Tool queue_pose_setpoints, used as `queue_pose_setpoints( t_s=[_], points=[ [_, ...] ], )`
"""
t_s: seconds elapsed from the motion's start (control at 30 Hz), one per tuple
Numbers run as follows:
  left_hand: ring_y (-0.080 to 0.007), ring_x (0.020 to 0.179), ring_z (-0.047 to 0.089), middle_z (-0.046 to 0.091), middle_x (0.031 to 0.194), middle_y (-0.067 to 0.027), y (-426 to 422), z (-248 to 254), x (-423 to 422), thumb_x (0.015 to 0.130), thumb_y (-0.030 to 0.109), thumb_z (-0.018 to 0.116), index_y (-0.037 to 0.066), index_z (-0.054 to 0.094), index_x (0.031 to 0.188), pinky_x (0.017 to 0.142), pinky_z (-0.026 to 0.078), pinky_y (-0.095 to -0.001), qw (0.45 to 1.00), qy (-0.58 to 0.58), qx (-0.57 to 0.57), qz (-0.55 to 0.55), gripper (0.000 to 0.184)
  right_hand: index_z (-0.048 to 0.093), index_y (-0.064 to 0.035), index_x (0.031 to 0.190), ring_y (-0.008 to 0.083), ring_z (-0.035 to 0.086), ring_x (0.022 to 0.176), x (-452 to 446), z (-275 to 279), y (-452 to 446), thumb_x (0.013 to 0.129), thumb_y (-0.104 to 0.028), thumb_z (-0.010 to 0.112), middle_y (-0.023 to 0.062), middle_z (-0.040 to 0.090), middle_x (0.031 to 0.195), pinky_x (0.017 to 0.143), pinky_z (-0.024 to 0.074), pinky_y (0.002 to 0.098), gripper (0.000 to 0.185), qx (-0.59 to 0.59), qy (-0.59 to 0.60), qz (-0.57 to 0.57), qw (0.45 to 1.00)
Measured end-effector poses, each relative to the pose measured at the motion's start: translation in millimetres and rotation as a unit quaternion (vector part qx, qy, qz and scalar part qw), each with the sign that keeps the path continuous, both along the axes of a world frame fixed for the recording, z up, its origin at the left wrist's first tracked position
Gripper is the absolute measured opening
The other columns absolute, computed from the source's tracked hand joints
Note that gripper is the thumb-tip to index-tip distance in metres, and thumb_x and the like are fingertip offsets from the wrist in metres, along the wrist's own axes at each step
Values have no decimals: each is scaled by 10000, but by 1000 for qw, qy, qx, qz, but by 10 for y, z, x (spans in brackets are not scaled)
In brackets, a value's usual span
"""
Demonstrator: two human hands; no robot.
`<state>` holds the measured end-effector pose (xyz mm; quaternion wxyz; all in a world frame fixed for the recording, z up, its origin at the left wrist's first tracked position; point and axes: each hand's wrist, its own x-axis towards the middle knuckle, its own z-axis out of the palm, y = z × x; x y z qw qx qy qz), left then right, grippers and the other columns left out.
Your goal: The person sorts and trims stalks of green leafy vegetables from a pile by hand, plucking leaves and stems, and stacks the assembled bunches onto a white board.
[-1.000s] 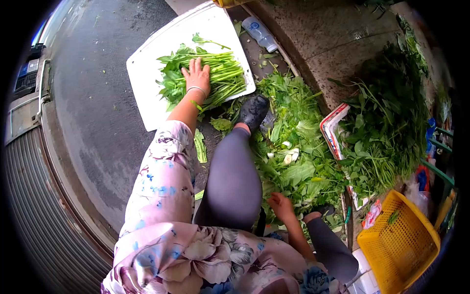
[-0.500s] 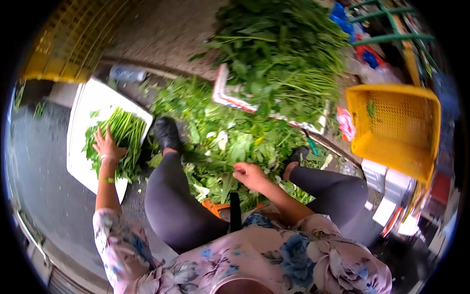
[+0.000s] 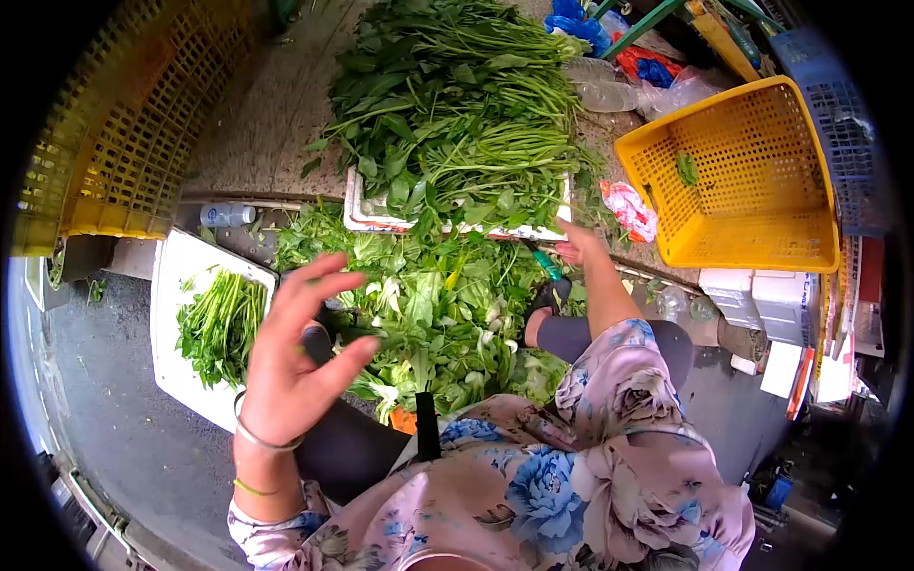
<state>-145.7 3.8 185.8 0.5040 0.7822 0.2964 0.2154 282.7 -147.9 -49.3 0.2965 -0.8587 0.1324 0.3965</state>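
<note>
My left hand [image 3: 309,357] is raised in front of me, empty, with its fingers and thumb spread. Below and left of it, a bunch of leafy greens [image 3: 224,324] lies on a white foam tray [image 3: 181,257]. My right hand [image 3: 583,246] reaches forward to the front right corner of a white foam box lid [image 3: 362,217], fingers apart and holding nothing I can see. A large heap of long-stemmed greens [image 3: 476,114] covers that lid. Just beside the right hand is a green-handled tool [image 3: 545,263], its far end hidden.
Loose leaves and trimmings [image 3: 428,305] cover the ground between my feet. A yellow crate [image 3: 743,181] with one leaf inside stands at the right, another yellow crate [image 3: 133,143] at the left. A plastic bottle [image 3: 227,215] lies near the tray. Plastic bags [image 3: 633,211] lie at the right.
My left hand has left the bunch on the tray and come up toward me. My right hand has moved from above the trimmings forward and right to the lid's corner.
</note>
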Motion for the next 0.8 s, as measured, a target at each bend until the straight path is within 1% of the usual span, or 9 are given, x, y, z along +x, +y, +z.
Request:
queue_pose_setpoints(
  t_s=[0.17, 0.27, 0.3, 0.37, 0.5, 0.57, 0.6, 0.7, 0.8],
  points=[
    [-283, 1070, 469, 502, 1123, -157, -77, -288, 565, 678, 110, 661, 50, 541, 1061, 905, 359, -350, 992, 63, 92, -58, 406, 435, -27, 1146, 235, 561, 864, 54, -414, -89, 783, -340, 609, 117, 533, 1032, 547, 474, 308, 510, 149, 15, 24, 988],
    [-291, 1025, 496, 523, 1088, -142, -53, -721, 718, 686, 152, 657, 60, 544, 1052, 875, 384, -357, 993, 105, 39, -30, 394, 403, 39, 1142, 172, 539, 580, -24, -358, -95, 793, -296, 602, 166, 562, 907, 422, 431, 249, 523, 128, 7, 5, 992],
    [-302, 1003, 503, 533, 1069, -139, -65, -771, 758, 688, 171, 654, 62, 546, 1045, 859, 395, -361, 976, 186, 112, -20, 388, 386, 82, 1140, 149, 492, 481, -61, -446, -121, 796, -285, 597, 176, 561, 853, 382, 404, 227, 546, 139, -4, 11, 990],
    [-313, 982, 511, 543, 1050, -136, -38, -855, 820, 691, 191, 651, 65, 547, 1038, 842, 406, -365, 946, 267, 186, -11, 384, 357, 95, 1170, 159, 520, 532, -191, -443, -197, 808, -279, 580, 179, 556, 873, 385, 412, 231, 566, 151, 40, 29, 987],
    [-312, 918, 533, 563, 996, -142, 111, -966, 952, 692, 214, 652, 66, 553, 1026, 792, 428, -366, 966, 186, 177, 4, 379, 378, 90, 1166, 188, 574, 693, -470, -407, -295, 815, -265, 570, 173, 543, 946, 440, 448, 244, 534, 132, -23, 30, 991],
    [-292, 874, 547, 565, 985, -142, 89, -962, 967, 691, 220, 654, 71, 555, 1031, 773, 435, -358, 958, 207, 196, 7, 384, 396, 73, 1151, 188, 578, 690, -574, -312, -394, 813, -242, 576, 164, 552, 938, 443, 450, 243, 496, 137, 25, 47, 989],
    [-276, 846, 554, 559, 1001, -138, 75, -931, 969, 685, 235, 661, 79, 554, 1040, 767, 435, -355, 961, 232, 149, -1, 402, 492, 2, 1045, 161, 576, 598, -603, -580, -472, 824, -190, 561, 111, 582, 846, 369, 410, 224, 301, 144, 10, 5, 989],
    [-265, 824, 557, 549, 1021, -134, 40, -929, 996, 678, 255, 667, 87, 553, 1044, 756, 436, -349, 959, 247, 137, -2, 419, 525, -8, 1014, 140, 561, 576, -799, -390, -645, 822, -182, 561, 96, 588, 805, 370, 408, 211, 262, 147, 21, 24, 989],
    [-281, 907, 541, 542, 1041, -113, 4, -983, 923, 675, 297, 665, 120, 545, 1058, 822, 392, -430, 948, 275, 159, -5, 438, 549, -16, 977, 138, 561, 568, -1032, -432, -855, 818, -179, 563, 87, 592, 785, 394, 418, 233, 227, 142, 39, 25, 989]
  ],
)
